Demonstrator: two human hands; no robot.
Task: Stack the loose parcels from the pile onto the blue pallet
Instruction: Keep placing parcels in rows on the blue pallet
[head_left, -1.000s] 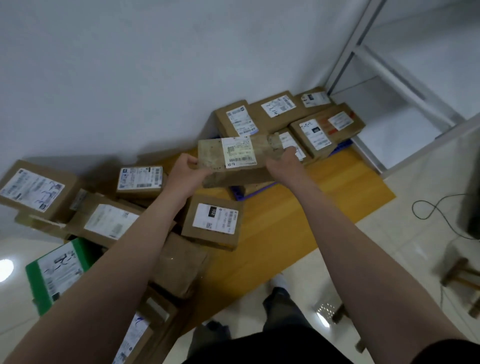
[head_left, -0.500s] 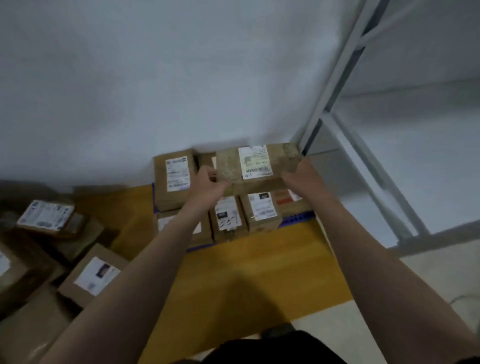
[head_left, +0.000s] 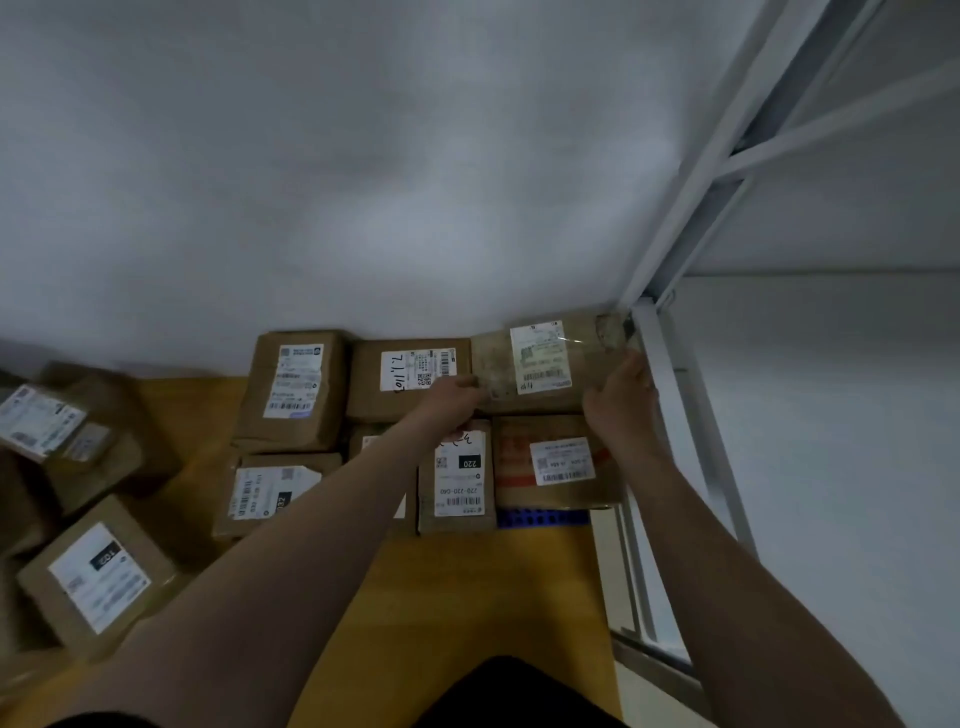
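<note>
- Our left hand (head_left: 451, 397) grips the near-left edge of a worn, tape-wrapped parcel (head_left: 545, 361), fingers curled onto its corner.
- Our right hand (head_left: 618, 402) clasps the same parcel along its near-right edge, so two hands hold one box.
- That parcel sits at the back right corner of the stack, against the grey wall (head_left: 363, 182) and touching the white metal frame (head_left: 670, 374); whether it rests fully on what is beneath we cannot tell.
- One white label with a barcode faces up on it.
- On the blue pallet (head_left: 543, 518), of which only a short strip of front edge shows, we count six other cardboard boxes besides the held one.
- Back row: a tall box with a blue-marked label (head_left: 293, 389) and, beside it, a box with handwriting on its label (head_left: 410, 376).
- Front row: a box with a "332" label (head_left: 270, 491), a box mostly hidden under our left forearm (head_left: 371, 441), a box marked "220" (head_left: 460, 480), and a box with red print (head_left: 558, 462).
- To the left, the loose pile on the yellow floor mat (head_left: 493, 597) shows at least two labelled boxes: one marked "102" (head_left: 98, 574) and a blurred one further back (head_left: 52, 421). More brown cardboard lies around them, too blurred to count.
</note>
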